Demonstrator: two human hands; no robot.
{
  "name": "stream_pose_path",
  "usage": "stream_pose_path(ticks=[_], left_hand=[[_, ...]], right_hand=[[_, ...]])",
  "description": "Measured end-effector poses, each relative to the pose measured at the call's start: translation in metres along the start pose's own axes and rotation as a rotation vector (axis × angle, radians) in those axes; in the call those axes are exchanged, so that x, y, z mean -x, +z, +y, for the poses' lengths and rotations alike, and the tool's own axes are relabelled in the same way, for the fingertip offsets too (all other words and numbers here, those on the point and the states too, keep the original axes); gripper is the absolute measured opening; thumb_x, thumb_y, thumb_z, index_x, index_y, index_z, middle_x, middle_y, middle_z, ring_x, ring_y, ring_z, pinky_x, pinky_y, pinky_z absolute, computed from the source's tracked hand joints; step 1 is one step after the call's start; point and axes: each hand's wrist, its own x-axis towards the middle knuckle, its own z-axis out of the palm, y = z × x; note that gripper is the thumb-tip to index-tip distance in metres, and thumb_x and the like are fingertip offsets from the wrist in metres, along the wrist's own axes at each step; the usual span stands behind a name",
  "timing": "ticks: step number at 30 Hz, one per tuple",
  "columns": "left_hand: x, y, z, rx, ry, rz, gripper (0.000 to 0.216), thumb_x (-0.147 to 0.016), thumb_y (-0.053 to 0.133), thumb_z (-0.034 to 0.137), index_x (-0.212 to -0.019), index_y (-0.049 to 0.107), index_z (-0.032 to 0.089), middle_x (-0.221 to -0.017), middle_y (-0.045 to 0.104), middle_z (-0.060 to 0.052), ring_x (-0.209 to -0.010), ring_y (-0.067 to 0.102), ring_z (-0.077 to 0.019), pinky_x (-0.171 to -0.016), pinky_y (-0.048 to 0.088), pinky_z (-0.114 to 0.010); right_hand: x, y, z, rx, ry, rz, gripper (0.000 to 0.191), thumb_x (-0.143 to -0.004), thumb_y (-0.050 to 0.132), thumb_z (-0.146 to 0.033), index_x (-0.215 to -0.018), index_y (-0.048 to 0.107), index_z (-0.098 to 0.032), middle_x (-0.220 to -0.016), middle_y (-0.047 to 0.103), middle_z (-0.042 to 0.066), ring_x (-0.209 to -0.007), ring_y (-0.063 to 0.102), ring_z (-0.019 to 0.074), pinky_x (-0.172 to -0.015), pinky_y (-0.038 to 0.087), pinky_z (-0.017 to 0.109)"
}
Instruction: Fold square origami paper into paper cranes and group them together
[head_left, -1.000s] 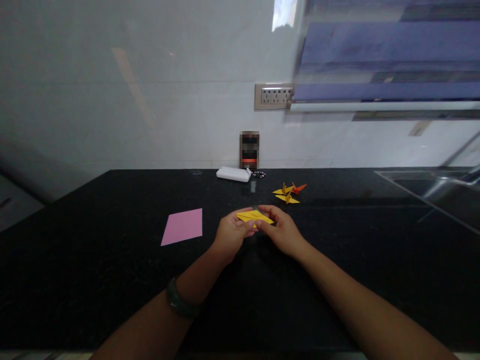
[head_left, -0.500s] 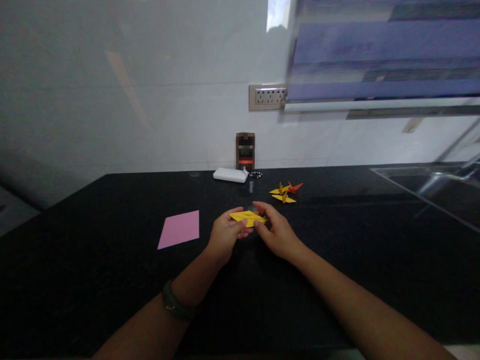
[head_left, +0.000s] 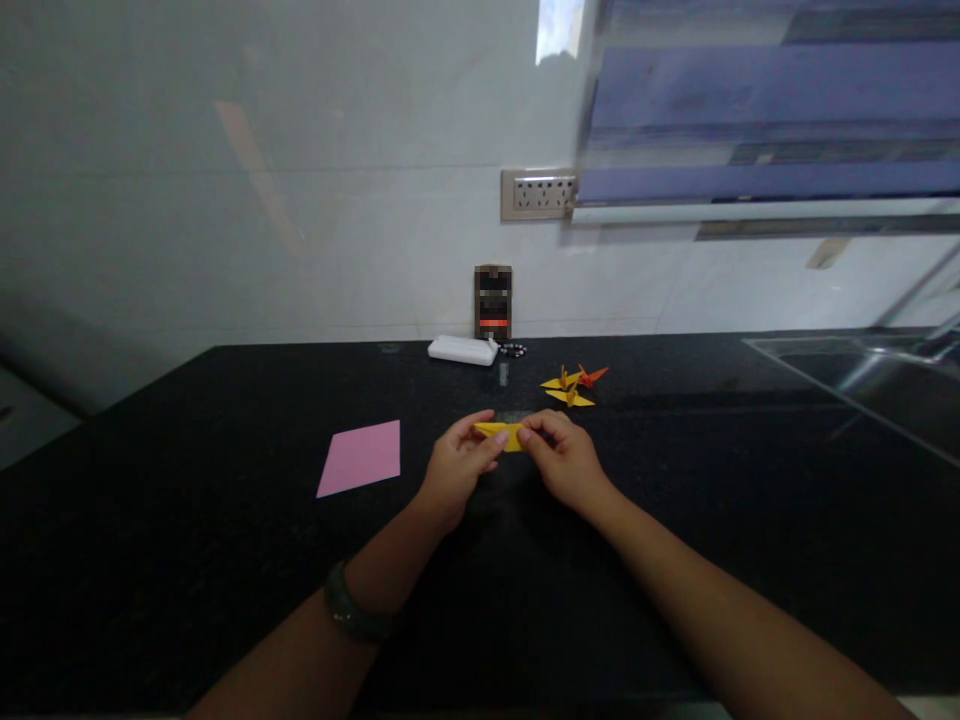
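A small folded yellow paper (head_left: 505, 434) is held between both hands just above the black countertop (head_left: 187, 560). My left hand (head_left: 455, 468) pinches its left end with thumb and fingers closed. My right hand (head_left: 564, 458) grips its right end, fingers curled over it. Most of the paper is hidden by my fingers. A dark band sits on my left wrist.
A pink paper sheet (head_left: 361, 456) lies flat to the left. Folded yellow and orange paper cranes (head_left: 573, 384) sit behind my hands. A white box (head_left: 463, 350) and a small dark object (head_left: 493, 301) stand by the wall. A steel sink (head_left: 862, 385) is at the right.
The yellow paper now looks narrower and more covered; my right hand's fingers have closed over its right end and both hands have come closer together.
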Motion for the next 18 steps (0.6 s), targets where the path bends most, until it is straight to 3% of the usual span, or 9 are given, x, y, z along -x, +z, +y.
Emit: stream_pose_path(ticks=[5, 10, 18], left_hand=[[0.0015, -0.0004, -0.0018, 0.007, -0.023, -0.088, 0.029, -0.058, 0.071, 0.026, -0.083, 0.064, 0.013, -0.080, 0.065, -0.004, -0.069, 0.059, -0.0110, -0.057, 0.046, -0.018], [0.0017, 0.0005, -0.0001, -0.040, -0.016, -0.059, 0.023, -0.059, 0.070, 0.026, -0.075, 0.066, 0.009, -0.071, 0.065, -0.005, -0.063, 0.058, -0.0107, -0.054, 0.046, -0.018], [0.0016, -0.0007, -0.0007, -0.002, -0.052, -0.107, 0.025, -0.058, 0.070, 0.026, -0.077, 0.064, 0.010, -0.073, 0.065, -0.005, -0.065, 0.059, -0.0114, -0.054, 0.047, -0.019]], right_hand=[[0.0008, 0.0023, 0.0003, -0.143, 0.078, -0.066, 0.009, -0.075, 0.052, -0.019, -0.069, 0.059, -0.017, -0.069, 0.055, 0.002, -0.066, 0.053, 0.0136, -0.062, 0.042, 0.027], [0.0015, 0.0026, -0.0011, -0.171, 0.130, -0.071, 0.007, -0.072, 0.057, -0.021, -0.075, 0.062, -0.017, -0.068, 0.057, 0.002, -0.063, 0.053, 0.0127, -0.056, 0.042, 0.025], [0.0016, -0.0003, -0.0017, -0.157, -0.045, -0.024, 0.010, -0.073, 0.056, -0.017, -0.076, 0.065, -0.017, -0.068, 0.058, 0.003, -0.061, 0.054, 0.0121, -0.053, 0.042, 0.024]])
